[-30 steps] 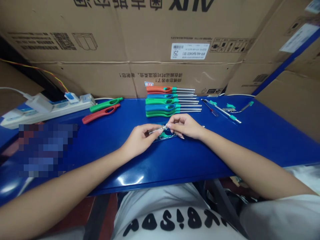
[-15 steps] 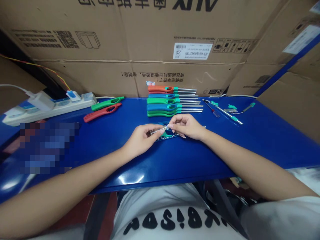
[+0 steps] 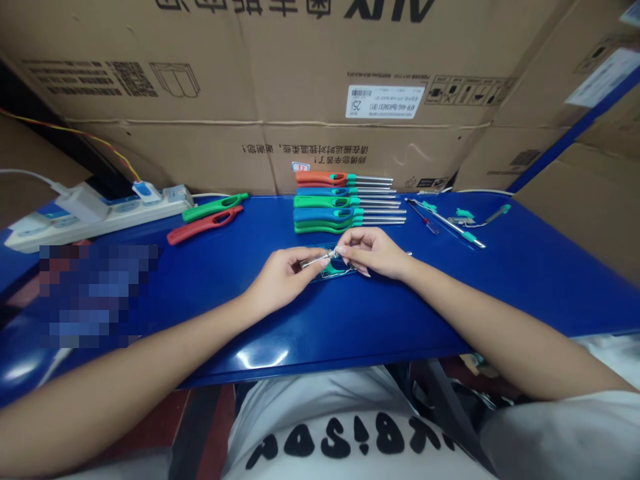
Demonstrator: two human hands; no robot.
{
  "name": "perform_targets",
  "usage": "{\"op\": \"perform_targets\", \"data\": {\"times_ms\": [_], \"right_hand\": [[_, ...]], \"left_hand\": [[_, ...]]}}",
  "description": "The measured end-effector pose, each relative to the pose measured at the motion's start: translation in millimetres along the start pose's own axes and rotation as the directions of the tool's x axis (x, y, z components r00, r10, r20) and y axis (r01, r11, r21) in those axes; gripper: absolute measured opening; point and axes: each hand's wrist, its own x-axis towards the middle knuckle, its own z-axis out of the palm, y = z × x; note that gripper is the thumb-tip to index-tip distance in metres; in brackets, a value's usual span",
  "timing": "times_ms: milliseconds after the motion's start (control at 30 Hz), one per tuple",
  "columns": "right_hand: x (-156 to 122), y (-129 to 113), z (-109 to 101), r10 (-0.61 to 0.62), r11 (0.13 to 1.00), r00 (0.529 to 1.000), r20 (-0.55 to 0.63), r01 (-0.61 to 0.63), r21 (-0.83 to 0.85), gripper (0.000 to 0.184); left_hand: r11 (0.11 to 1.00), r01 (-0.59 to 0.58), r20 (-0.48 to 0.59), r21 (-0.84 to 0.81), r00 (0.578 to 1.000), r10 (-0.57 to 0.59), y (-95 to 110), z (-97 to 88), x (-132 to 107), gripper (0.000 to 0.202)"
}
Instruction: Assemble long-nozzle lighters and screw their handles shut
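My left hand (image 3: 280, 275) is closed on a thin clear tube-like part (image 3: 316, 260) over the blue table (image 3: 210, 287). Facing it, my right hand (image 3: 373, 252) pinches the other end of the same part at the fingertips. Beneath the two hands lies a teal piece (image 3: 334, 269), partly hidden. Just behind them is a neat stack of long-nosed lighters (image 3: 330, 203) with orange, blue and green handles and metal tubes pointing right.
A green handle shell (image 3: 214, 207) and a red handle shell (image 3: 205, 225) lie at the left. A white power strip (image 3: 90, 213) runs along the far left. Loose metal tubes and teal bits (image 3: 453, 223) lie at the right. Cardboard boxes (image 3: 310, 87) wall the back.
The hands have barely moved; they keep pinching the small part between them. The view shifted slightly.
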Motion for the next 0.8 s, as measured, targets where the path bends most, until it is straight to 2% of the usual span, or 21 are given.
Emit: {"op": "perform_targets", "data": {"times_ms": [200,433,667,800], "right_hand": [[0.7,-0.2,-3.1,-0.043,0.998,0.998,0.045,0.04,0.047,0.039],[0.3,-3.4,-3.8,-0.105,0.994,0.991,0.086,0.107,-0.019,0.029],[2.1,-0.1,-3.5,-0.092,0.994,0.992,0.085,0.096,-0.049,0.029],[1.8,-1.4,-3.4,-0.093,0.993,0.993,0.079,0.098,-0.06,0.026]], "left_hand": [[1.0,0.03,-0.019,-0.002,0.999,-0.03,2.4,-2.2,0.8,0.048],[0.999,0.034,-0.018,-0.016,0.999,-0.034,2.9,-1.3,0.5,0.045],[1.0,0.021,0.005,-0.017,1.0,-0.021,1.9,-0.8,1.1,0.044],[0.998,0.038,0.012,0.058,0.999,-0.038,4.8,-4.0,-0.4,0.041]]}}
